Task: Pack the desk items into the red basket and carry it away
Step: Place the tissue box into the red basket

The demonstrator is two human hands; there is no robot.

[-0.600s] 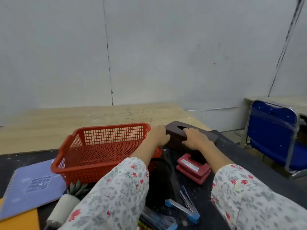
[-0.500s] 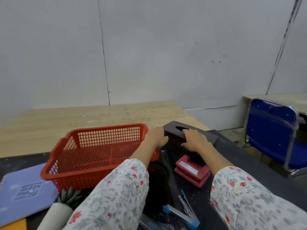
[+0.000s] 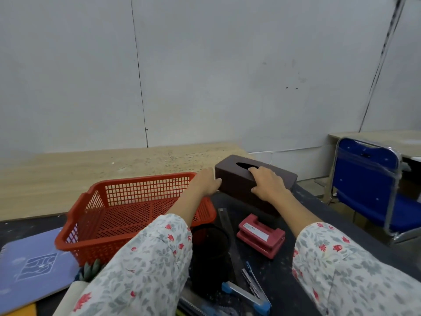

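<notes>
In the head view both hands hold the brown tissue box (image 3: 255,179), just right of the red basket (image 3: 127,215). The left hand (image 3: 206,184) presses its near end with straight fingers. The right hand (image 3: 267,182) curls over its top, thumb on the side.

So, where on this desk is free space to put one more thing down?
The wooden tabletop behind the red basket is bare. The dark desk right of the red hole punch is also free. The red basket itself is empty. Between the sleeves it is crowded: black cup, metal ruler, blue stapler.
</notes>
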